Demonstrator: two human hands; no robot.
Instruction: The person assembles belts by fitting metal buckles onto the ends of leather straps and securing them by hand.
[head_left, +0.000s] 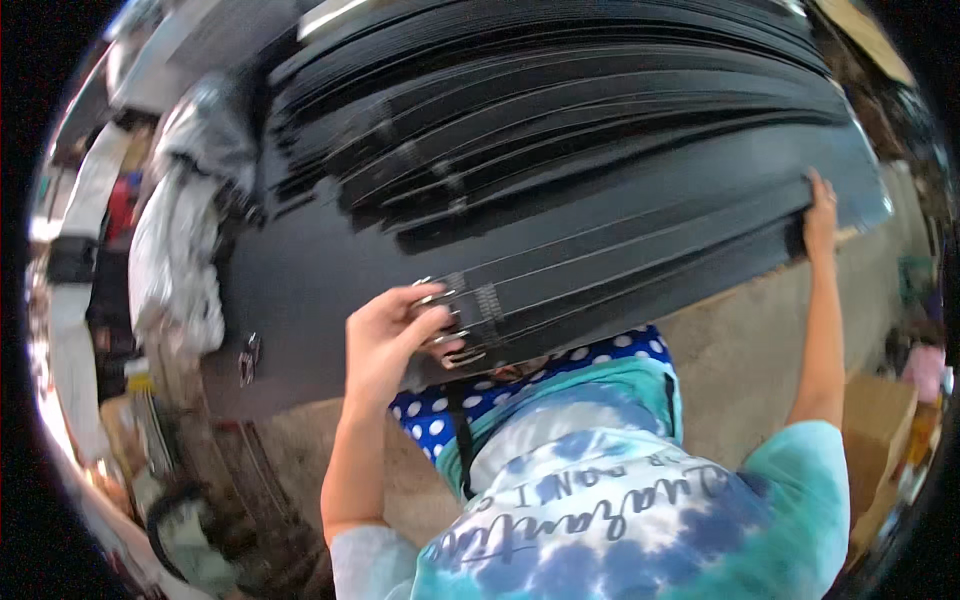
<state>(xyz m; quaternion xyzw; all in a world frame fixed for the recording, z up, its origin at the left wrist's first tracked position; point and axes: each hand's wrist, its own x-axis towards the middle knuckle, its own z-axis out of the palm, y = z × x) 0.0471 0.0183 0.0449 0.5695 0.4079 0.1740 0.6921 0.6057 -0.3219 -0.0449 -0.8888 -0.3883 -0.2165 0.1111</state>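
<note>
— Evidently gripping both ends to keep the bundle aligned?
— Seems so. Left hand [385, 340] curled, fingers pinching the metal buckles [452, 325] at the near end; right hand [820, 215] closed over the far tips.
— Lying where?
— Flat on the black surface [290, 290], nearest of many black belts [620, 270]. Long axis running lower left to upper right, buckle end pointing left.

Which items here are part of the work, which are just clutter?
In hand: belts, buckles, left hand, right hand, black table.
Lying about: stacked belts behind, loose buckles, grey cloth, cardboard box.
</note>
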